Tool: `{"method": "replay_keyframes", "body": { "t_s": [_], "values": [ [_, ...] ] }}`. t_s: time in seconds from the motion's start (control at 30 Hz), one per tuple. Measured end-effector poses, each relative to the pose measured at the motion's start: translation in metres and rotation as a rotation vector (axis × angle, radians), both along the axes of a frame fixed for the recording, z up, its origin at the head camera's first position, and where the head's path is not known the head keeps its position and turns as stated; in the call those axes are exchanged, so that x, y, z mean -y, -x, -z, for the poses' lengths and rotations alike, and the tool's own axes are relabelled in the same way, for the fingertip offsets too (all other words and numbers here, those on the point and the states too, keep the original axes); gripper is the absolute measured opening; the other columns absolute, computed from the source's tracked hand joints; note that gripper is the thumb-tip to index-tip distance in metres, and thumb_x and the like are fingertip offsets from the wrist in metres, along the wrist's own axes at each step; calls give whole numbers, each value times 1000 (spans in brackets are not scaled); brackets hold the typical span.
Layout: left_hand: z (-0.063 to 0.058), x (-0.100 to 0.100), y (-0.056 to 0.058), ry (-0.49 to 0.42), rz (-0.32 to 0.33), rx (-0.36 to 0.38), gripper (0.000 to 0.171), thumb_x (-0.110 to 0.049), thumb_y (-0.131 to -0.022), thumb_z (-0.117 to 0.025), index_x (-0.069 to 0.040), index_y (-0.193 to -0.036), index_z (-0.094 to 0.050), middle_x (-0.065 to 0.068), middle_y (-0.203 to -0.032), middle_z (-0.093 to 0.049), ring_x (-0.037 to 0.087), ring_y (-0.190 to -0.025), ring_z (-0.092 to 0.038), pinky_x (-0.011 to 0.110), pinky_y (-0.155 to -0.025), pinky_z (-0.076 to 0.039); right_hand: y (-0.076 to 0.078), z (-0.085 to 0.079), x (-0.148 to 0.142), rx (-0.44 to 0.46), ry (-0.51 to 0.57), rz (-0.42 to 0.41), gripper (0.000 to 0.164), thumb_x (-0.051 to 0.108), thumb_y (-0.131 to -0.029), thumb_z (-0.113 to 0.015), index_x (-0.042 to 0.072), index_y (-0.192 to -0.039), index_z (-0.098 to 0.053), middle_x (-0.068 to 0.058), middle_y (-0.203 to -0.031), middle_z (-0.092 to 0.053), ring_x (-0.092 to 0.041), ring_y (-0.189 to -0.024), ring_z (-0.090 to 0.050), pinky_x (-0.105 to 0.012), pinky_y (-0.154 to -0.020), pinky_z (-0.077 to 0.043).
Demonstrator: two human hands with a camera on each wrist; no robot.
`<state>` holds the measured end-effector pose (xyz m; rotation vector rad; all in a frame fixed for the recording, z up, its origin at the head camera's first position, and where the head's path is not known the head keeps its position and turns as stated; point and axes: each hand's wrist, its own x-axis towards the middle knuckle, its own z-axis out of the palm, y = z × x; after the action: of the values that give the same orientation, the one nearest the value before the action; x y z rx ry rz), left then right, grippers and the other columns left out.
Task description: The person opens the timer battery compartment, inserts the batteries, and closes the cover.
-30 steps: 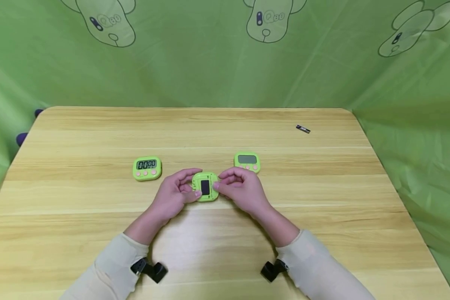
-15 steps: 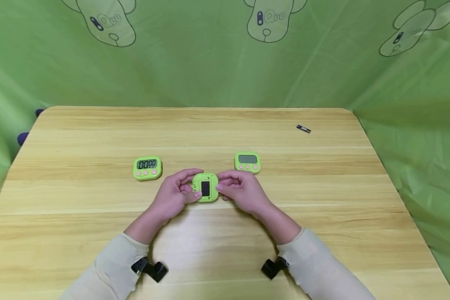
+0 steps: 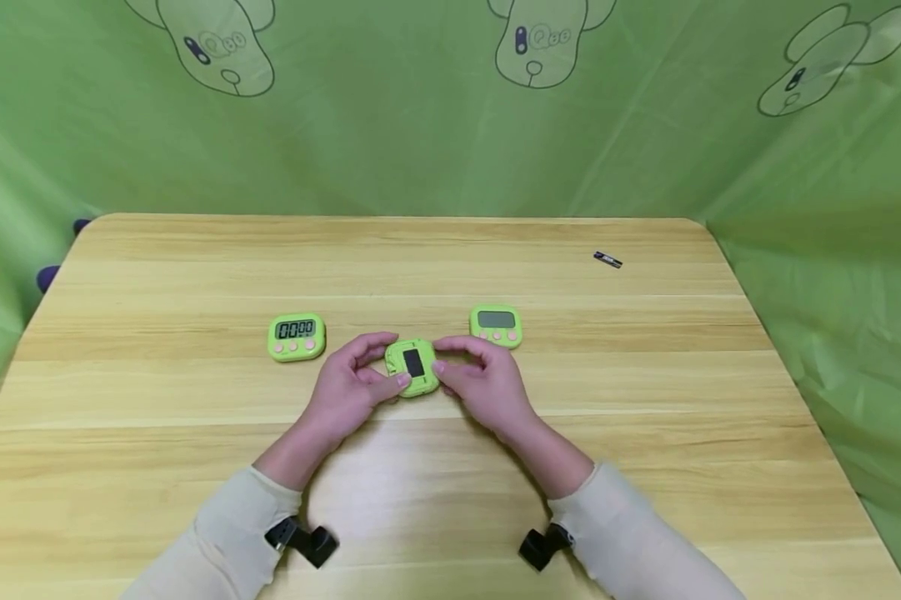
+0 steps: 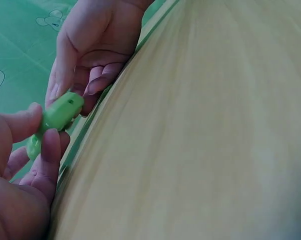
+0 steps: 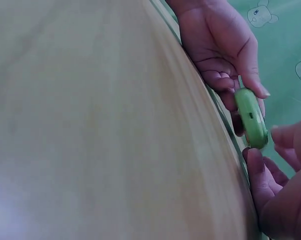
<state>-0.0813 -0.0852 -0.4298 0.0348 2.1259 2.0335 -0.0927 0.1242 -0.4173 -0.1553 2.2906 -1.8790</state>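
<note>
Between both hands is a green digital timer (image 3: pixel 413 363), its back turned up with a dark rectangle in the middle. My left hand (image 3: pixel 348 379) grips its left side, thumb on the back near the lower edge and fingers around the far side and beneath. On the right edge, my right hand (image 3: pixel 488 379) holds it between thumb and fingers. In the left wrist view the timer (image 4: pixel 60 114) is seen edge-on, with a small hole in its rim. The right wrist view shows the timer (image 5: pixel 251 119) tilted, a small dark slot in its side. Its display face is hidden.
To the left lies a green timer (image 3: pixel 296 337) whose display reads 00:00. Another green timer (image 3: pixel 496 325) with a blank display sits just beyond my right hand. A dark battery (image 3: pixel 608 260) lies toward the far right of the wooden table (image 3: pixel 450 500). Green curtains surround the table.
The held timer has turned slightly counterclockwise and moved a little away from me. My right thumb has shifted from the timer's back to its right edge.
</note>
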Motion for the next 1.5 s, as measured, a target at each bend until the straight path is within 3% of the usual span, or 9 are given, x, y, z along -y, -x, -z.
{"method": "replay_keyframes", "body": {
  "t_s": [0.17, 0.4, 0.47, 0.53, 0.63, 0.73, 1.0, 1.2, 1.5],
  "values": [
    [-1, 1, 0, -19, -12, 28, 48, -8, -88, -78, -4, -133, -61, 16, -101, -71, 25, -73, -70, 29, -62, -57, -4, 1, -3, -124, -10, -129, 44, -5, -79, -83, -1, -120, -70, -13, -129, -62, -26, -94, -69, -33, -80, -58],
    [-2, 3, -1, -193, 17, 10, 48, 0, -96, -63, 5, -142, -50, 23, -131, -59, 27, -90, -68, 34, -78, -58, -4, 0, 0, -165, -44, -129, 35, 2, -86, -79, 0, -120, -70, -12, -115, -70, -24, -88, -70, -33, -74, -59],
    [-2, 2, -3, -128, -5, -36, 55, 2, -90, -67, 1, -143, -50, 19, -132, -59, 27, -93, -65, 30, -75, -57, -4, -1, 1, -124, -11, -111, 34, 1, -91, -72, 1, -124, -66, -13, -109, -71, -26, -88, -71, -34, -74, -59],
    [-2, -2, -5, 34, -37, -108, 64, 0, -83, -75, -3, -143, -52, 14, -130, -61, 25, -89, -61, 28, -71, -54, -3, -1, 2, -90, 12, -85, 32, 2, -96, -66, 4, -128, -61, -13, -104, -72, -27, -86, -71, -36, -72, -59],
    [-3, -10, -8, 345, -75, -252, 77, -6, -73, -86, -5, -143, -53, 12, -128, -62, 24, -97, -55, 32, -81, -49, -1, -1, 3, -45, 43, -43, 29, 3, -101, -59, 7, -130, -55, -14, -98, -73, -31, -80, -70, -38, -70, -60],
    [-4, -18, -9, 533, -121, -374, 82, -11, -70, -91, 0, -142, -53, 15, -122, -63, 27, -102, -54, 40, -92, -46, 0, 0, 6, -26, 49, 9, 27, 4, -101, -59, 6, -127, -57, -14, -96, -73, -30, -76, -69, -37, -70, -60],
    [-1, -19, -1, 541, -205, -465, 72, 3, -71, -87, 9, -135, -55, 14, -102, -64, 27, -91, -59, 38, -83, -52, 5, 1, 18, -82, -15, 121, 27, -1, -91, -71, -3, -118, -70, -13, -97, -71, -22, -84, -70, -31, -72, -59],
    [1, -18, 6, 520, -222, -436, 67, 5, -73, -86, 10, -134, -56, 17, -102, -65, 28, -90, -60, 37, -82, -53, 10, 1, 23, -129, -110, 109, 37, -5, -90, -71, -5, -126, -65, -14, -103, -66, -22, -83, -69, -27, -65, -59],
    [2, -17, 14, 577, -228, -384, 61, -4, -82, -82, 7, -136, -55, 18, -106, -67, 31, -92, -55, 41, -84, -45, 17, 0, 30, -173, -301, 116, 40, -2, -87, -76, -1, -126, -67, -9, -105, -68, -18, -85, -64, -26, -73, -56]
  ]
}}
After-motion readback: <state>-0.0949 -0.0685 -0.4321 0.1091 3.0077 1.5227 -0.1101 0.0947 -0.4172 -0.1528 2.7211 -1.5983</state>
